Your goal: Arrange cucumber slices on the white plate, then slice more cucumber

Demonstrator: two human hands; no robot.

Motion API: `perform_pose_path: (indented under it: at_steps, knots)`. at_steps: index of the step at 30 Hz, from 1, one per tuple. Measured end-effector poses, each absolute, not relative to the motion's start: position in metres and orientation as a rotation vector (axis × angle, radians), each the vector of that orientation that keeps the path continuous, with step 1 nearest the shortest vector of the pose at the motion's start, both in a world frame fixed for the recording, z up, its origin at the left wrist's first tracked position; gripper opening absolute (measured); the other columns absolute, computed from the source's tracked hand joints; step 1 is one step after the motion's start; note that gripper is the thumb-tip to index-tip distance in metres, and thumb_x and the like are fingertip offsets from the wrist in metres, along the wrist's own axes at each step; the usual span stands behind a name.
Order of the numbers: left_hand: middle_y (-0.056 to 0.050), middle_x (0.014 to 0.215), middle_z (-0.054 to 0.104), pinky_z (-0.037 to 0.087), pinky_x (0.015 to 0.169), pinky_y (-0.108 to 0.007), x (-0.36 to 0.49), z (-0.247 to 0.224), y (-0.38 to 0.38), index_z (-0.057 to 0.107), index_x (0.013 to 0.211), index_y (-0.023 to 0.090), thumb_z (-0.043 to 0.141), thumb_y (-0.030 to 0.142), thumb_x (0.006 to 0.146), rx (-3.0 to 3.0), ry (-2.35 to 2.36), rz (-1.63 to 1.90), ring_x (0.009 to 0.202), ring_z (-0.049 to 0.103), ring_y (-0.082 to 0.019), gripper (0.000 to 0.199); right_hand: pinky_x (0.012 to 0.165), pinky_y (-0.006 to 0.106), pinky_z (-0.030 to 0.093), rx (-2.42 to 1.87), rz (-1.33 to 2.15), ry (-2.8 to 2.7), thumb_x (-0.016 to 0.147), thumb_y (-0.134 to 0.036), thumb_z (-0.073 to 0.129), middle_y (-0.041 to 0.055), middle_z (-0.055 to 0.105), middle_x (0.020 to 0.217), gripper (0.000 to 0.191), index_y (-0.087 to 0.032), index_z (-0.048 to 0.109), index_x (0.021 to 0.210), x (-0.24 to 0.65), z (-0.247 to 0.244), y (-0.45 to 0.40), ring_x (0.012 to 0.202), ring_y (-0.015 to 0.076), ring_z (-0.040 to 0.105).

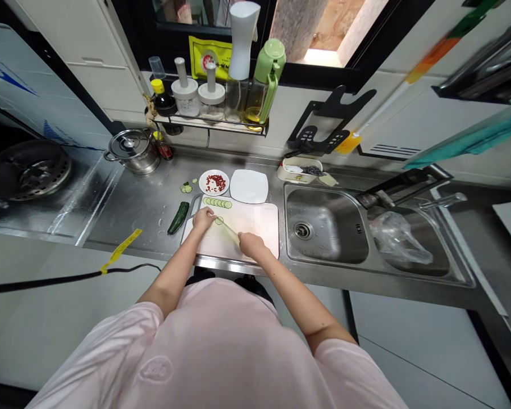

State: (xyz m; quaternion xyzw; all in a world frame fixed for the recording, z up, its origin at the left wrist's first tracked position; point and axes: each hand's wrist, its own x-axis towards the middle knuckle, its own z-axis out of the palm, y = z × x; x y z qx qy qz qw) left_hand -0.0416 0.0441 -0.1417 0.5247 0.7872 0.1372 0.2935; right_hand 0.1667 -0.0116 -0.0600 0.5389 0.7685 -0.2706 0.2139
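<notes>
My right hand (252,246) grips a knife (229,232) whose pale, greenish blade points up and left over the white cutting board (259,227). At the blade's tip is a round cucumber slice (219,220). My left hand (203,219) is beside that slice, its fingers drawn together; whether they pinch anything is too small to tell. Along the board's far edge lies an overlapping row of cucumber slices (217,203). A dark green length of cucumber (178,218) rests on the steel counter left of the board, with a few cucumber scraps (186,187) behind it.
Beyond the board stand a white plate of chopped red pieces (215,182) and a square white plate (249,186). A steel pot (135,150) and a wok (25,170) are left. The sink (327,224) lies right. A rack (208,122) holds bottles and jars.
</notes>
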Motion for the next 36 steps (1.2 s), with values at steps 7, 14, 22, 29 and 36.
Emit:
perform_pose_path:
  at_steps: [7, 14, 22, 29, 36]
  knots:
    - [0.0, 0.081, 0.066, 0.039, 0.064, -0.024, -0.042, -0.143, 0.043, 0.064, 0.085, 0.024, 0.068, 0.036, 0.071, 1.416, 2.095, 0.392, 0.075, 0.059, -0.015, 0.019, 0.07, 0.03, 0.047, 1.51, -0.777, 2.1, 0.087, -0.014, 0.042, 0.0149, 0.065, 0.104, 0.028, -0.017, 0.056, 0.112, 0.172, -0.062, -0.017, 0.096, 0.0243, 0.063]
    - [0.0, 0.081, 0.065, 0.039, 0.068, -0.024, -0.041, -0.143, 0.041, 0.065, 0.088, 0.023, 0.066, 0.034, 0.073, 1.479, 2.094, 0.405, 0.076, 0.059, -0.015, 0.018, 0.066, 0.027, 0.042, 1.53, -0.797, 2.106, 0.088, -0.018, 0.04, 0.0127, 0.066, 0.102, 0.027, -0.018, 0.057, 0.109, 0.189, -0.067, -0.031, 0.092, 0.0228, 0.063]
    - [-0.007, 0.104, 0.059, 0.043, 0.085, -0.027, -0.03, -0.145, 0.008, 0.062, 0.116, 0.023, 0.049, 0.033, 0.087, 1.727, 2.052, 0.568, 0.093, 0.058, -0.018, 0.034, 0.062, 0.023, 0.032, 1.782, -0.811, 2.163, 0.096, -0.03, 0.033, 0.0072, 0.066, 0.093, 0.027, -0.019, 0.055, 0.107, 0.218, -0.08, -0.053, 0.085, 0.0177, 0.06]
    - [-0.011, 0.107, 0.055, 0.04, 0.095, -0.032, -0.02, -0.145, 0.001, 0.062, 0.119, 0.021, 0.048, 0.032, 0.088, 1.846, 2.048, 0.542, 0.105, 0.052, -0.024, 0.036, 0.064, 0.023, 0.031, 2.136, -0.742, 1.96, 0.098, -0.034, 0.029, 0.0091, 0.066, 0.097, 0.033, -0.018, 0.052, 0.115, 0.24, -0.093, -0.06, 0.088, 0.0188, 0.06]
    - [-0.01, 0.107, 0.057, 0.042, 0.089, -0.031, -0.016, -0.14, 0.008, 0.067, 0.104, 0.022, 0.052, 0.029, 0.085, 1.776, 2.092, 0.473, 0.102, 0.054, -0.023, 0.025, 0.064, 0.024, 0.031, 2.297, -0.728, 1.872, 0.099, -0.038, 0.025, 0.0114, 0.066, 0.096, 0.039, -0.016, 0.052, 0.117, 0.251, -0.104, -0.061, 0.087, 0.0202, 0.06]
